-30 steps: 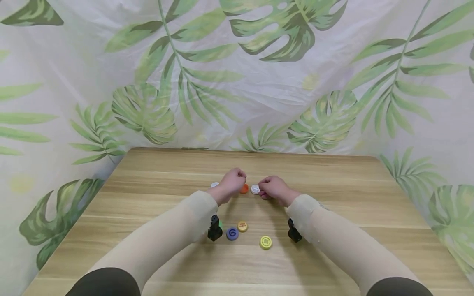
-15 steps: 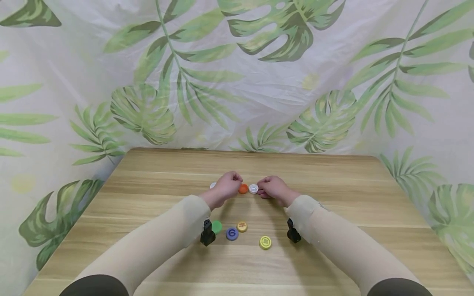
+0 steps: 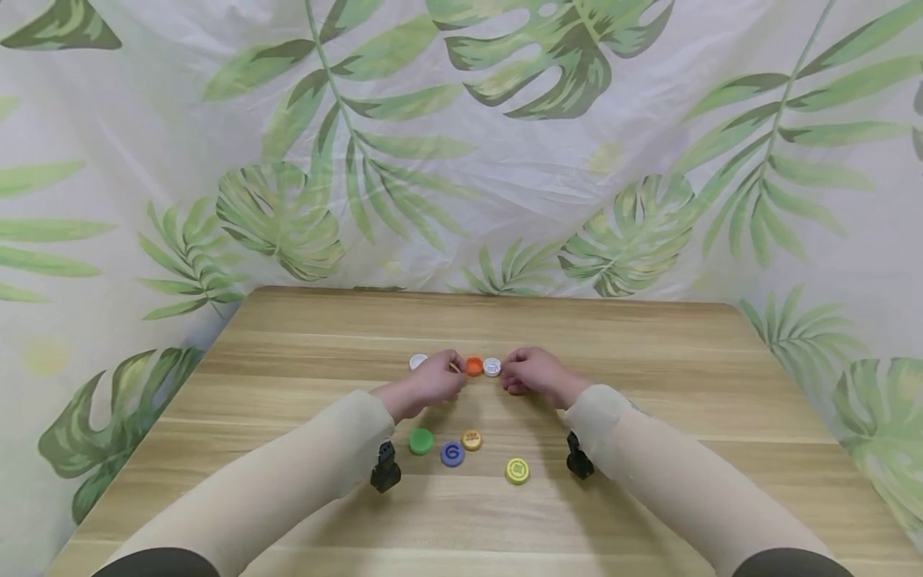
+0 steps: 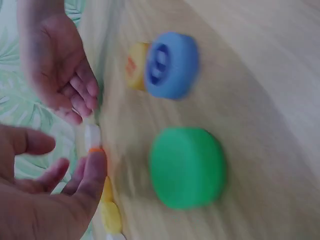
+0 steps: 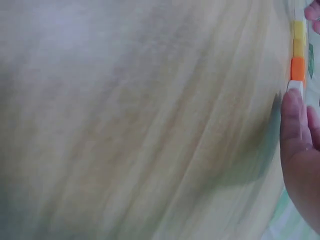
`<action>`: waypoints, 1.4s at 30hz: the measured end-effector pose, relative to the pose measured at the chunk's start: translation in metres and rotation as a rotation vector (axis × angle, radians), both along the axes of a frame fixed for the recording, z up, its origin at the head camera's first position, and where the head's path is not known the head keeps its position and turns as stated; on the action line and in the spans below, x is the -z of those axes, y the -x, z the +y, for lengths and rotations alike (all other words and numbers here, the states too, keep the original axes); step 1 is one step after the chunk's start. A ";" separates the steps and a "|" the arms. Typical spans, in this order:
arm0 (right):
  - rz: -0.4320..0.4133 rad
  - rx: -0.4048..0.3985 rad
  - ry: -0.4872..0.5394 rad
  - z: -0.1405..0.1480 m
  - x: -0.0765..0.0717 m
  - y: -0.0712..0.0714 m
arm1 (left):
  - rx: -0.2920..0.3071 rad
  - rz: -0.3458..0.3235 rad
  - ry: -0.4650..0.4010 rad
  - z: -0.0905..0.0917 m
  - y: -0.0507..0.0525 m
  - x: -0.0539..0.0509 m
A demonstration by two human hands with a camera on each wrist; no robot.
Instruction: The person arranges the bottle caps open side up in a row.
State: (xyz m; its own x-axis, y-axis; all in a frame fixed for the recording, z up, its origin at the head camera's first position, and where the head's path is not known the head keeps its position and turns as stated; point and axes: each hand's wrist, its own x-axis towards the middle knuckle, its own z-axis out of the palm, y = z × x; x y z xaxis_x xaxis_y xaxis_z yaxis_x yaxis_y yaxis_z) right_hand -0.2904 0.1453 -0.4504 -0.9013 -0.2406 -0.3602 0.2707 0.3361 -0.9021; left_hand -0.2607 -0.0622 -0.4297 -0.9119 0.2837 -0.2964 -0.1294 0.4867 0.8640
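Bottle caps lie side by side in a row on the wooden table. In the head view, an orange cap (image 3: 473, 366) adjoins a white cap (image 3: 492, 367), and another white cap (image 3: 418, 361) shows at the row's left. Two yellowish caps, one of them the yellow cap (image 5: 299, 29), sit between, hidden from the head view by my left hand (image 3: 436, 378). That hand hovers by the row, thumb and fingers apart, with nothing between them. My right hand (image 3: 535, 373) is at the right end, its thumb against the white cap in the right wrist view, fingers loosely bent.
Nearer me lie a green cap (image 3: 421, 441), a blue cap (image 3: 453, 454) marked like a 6, an orange-yellow cap (image 3: 472, 440) and a yellow cap (image 3: 517, 471). A leaf-patterned cloth (image 3: 404, 160) hangs behind the table (image 3: 634, 513).
My left hand has drawn back left and toward me, uncovering the green cap. The right-hand white cap has shifted slightly left, against the orange one. The right hand has barely moved.
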 end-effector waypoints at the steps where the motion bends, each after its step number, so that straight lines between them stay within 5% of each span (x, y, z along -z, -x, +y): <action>1: 0.011 -0.043 -0.029 0.000 0.000 -0.002 | 0.034 -0.014 0.006 -0.003 -0.001 0.002; 6: 0.084 -0.242 -0.172 -0.002 -0.002 -0.013 | 0.186 -0.044 0.098 -0.011 -0.008 0.008; 11: 0.122 -0.392 -0.257 -0.008 -0.005 -0.025 | 0.277 -0.041 0.158 -0.009 -0.014 0.006; 21: 0.342 -0.600 -0.567 -0.029 -0.009 -0.045 | 0.317 -0.030 0.197 -0.004 -0.013 0.009; 26: 0.395 -0.553 -0.578 -0.031 -0.008 -0.046 | 0.280 -0.011 0.184 -0.003 -0.007 0.010; 33: 0.460 -0.482 -0.558 -0.028 -0.003 -0.042 | 0.145 -0.090 0.061 -0.003 0.001 0.015; 38: 0.416 -0.407 -0.449 -0.024 0.002 -0.036 | 0.105 -0.084 0.035 0.000 0.003 0.014; 42: 0.303 -0.332 -0.306 -0.019 0.006 -0.030 | 0.065 -0.093 0.010 0.003 0.005 0.012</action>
State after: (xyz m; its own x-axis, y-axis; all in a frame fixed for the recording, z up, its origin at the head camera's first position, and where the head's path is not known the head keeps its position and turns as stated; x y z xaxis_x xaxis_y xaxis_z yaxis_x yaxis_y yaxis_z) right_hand -0.2601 0.1261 -0.4559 -0.8690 -0.4552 -0.1941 -0.1521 0.6190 -0.7706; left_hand -0.2655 -0.0593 -0.4418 -0.8602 0.3378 -0.3820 -0.1766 0.5053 0.8447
